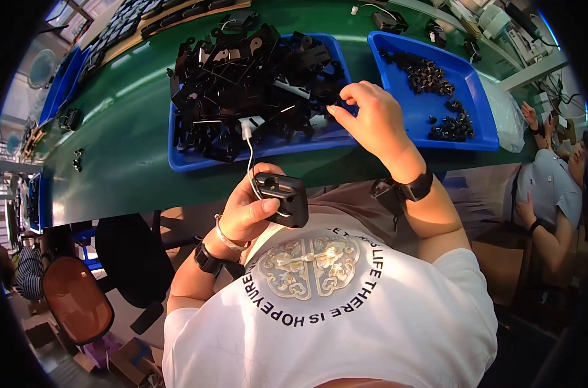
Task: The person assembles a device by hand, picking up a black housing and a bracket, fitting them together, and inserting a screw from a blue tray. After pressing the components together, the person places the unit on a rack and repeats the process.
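My left hand [245,210] is closed round a small black rounded housing [286,197], held in front of my chest with the thumb across it. A white cable [251,158] runs up from the housing to a white plug [245,129] near the front rim of the left tray. Over that tray's right edge hovers my right hand [375,116], thumb and index finger bent and a little apart, with nothing visible between them. Its fingertips are nearest to the heaped black metal brackets [255,81]; the other fingers are curled and partly hidden.
Under the brackets is a blue tray [178,155]. To its right, another blue tray [410,123] holds small dark clips [430,77]. Similar black housings [239,21] lie farther back on the green table [106,174]. A seated person [546,187] is at the far right.
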A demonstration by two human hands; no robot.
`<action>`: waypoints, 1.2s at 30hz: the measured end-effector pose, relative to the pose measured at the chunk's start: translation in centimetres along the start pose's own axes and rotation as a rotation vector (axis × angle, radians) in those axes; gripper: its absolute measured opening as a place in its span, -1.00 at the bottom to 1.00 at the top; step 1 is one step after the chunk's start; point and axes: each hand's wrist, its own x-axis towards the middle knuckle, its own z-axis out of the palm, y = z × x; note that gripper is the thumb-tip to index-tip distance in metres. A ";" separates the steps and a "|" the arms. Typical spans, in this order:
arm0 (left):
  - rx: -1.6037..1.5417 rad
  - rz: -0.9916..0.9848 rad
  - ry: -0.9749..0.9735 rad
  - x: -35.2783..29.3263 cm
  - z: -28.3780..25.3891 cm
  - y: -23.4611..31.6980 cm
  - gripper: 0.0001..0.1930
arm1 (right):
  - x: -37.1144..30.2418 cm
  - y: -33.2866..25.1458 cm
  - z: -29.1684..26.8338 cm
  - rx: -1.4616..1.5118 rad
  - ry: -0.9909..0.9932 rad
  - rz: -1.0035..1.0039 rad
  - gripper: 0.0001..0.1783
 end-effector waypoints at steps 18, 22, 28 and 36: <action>0.054 0.106 0.115 0.7 2.4 1.2 -0.45 | -1.2 -3.6 -4.7 0.697 -0.178 0.163 -0.92; 0.137 0.055 0.158 0.9 2.6 1.5 -0.47 | -2.1 -4.3 -5.0 0.466 -0.242 -0.094 -0.91; 0.298 0.063 0.104 1.2 3.1 0.5 -0.47 | -3.1 -5.6 -3.9 0.351 -0.144 -0.307 -0.80; 0.362 0.043 0.107 1.1 3.9 0.6 -0.49 | -3.9 -5.9 -3.8 0.203 -0.068 -0.376 -0.74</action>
